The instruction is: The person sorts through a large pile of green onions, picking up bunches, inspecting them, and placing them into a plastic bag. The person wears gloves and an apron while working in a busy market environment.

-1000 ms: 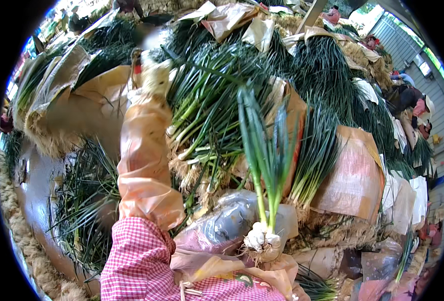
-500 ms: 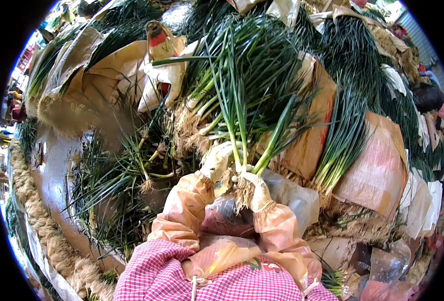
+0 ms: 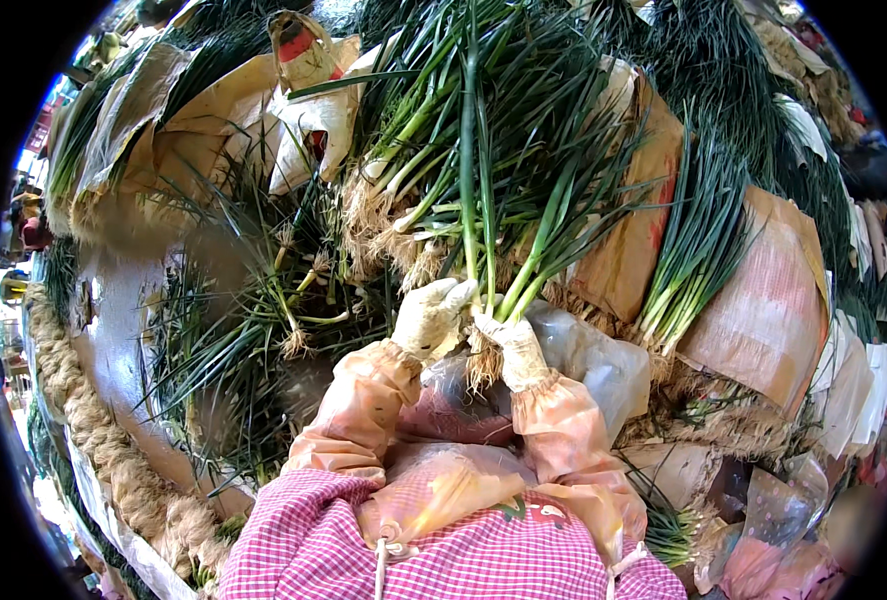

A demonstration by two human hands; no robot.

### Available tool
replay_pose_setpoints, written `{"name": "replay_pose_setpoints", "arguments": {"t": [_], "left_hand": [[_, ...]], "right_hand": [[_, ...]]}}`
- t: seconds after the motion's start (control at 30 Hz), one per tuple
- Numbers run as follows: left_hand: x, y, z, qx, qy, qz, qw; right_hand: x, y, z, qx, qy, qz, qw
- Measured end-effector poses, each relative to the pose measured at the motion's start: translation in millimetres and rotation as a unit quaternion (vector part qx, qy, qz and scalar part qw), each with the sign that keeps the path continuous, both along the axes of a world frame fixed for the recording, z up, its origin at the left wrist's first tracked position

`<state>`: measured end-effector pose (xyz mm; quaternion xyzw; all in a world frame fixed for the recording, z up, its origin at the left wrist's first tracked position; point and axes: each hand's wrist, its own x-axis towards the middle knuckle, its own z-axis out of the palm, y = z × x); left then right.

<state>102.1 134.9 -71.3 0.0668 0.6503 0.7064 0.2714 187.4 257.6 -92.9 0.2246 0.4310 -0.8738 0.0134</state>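
My right hand (image 3: 512, 345), in a pale soiled glove, is closed round the white lower stems of a few green onions (image 3: 529, 284). Their long leaves point away from me, and their stringy roots (image 3: 482, 370) hang below the glove. Close beside it on the left, my gloved left hand (image 3: 431, 320) has its fingers bent in a pinch at the base of one upright green onion stem (image 3: 470, 252). Just beyond both hands lies a big heap of green onions (image 3: 395, 185), roots toward me.
Loose, tangled green onions (image 3: 228, 365) lie to the left, inside a thick row of roots (image 3: 113, 450). A bundle of green onions (image 3: 685, 265) rests at right between an orange-brown sack (image 3: 623, 240) and a pinkish woven sack (image 3: 758, 300). Clear plastic (image 3: 588, 365) sits by my right wrist.
My left hand has turned so more of its back shows, still at the stems. The held green onions stand more upright, and the view has shifted slightly.
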Motion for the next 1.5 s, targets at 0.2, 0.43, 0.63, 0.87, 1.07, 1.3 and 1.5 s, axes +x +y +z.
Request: {"name": "replay_pose_setpoints", "arguments": {"t": [0.2,0.43,0.63,0.87,1.07,1.3,1.5], "left_hand": [[-6,-50,6,-0.463,0.173,-0.185,0.85],[-15,-5,38,-0.255,0.112,-0.169,0.945],[-15,-8,42,-0.389,0.138,-0.234,0.88],[-5,-30,3,-0.227,-0.017,-0.232,0.946],[11,-23,-19,-0.094,0.14,-0.224,0.96],[41,-30,58,-0.184,0.333,-0.043,0.924],[52,-83,13,-0.478,0.395,-0.364,0.696]], "right_hand": [[-3,-1,12,-0.032,-0.009,-0.017,0.999],[-4,-4,0,0.107,-0.01,-0.021,0.994],[-3,-10,1,0.151,0.007,0.005,0.988],[3,-9,17,0.061,0.065,0.065,0.994],[-3,-7,8,-0.087,-0.001,0.018,0.996],[-6,-3,14,-0.086,-0.061,0.055,0.993],[-3,2,-19,-0.241,0.027,0.04,0.969]]}}
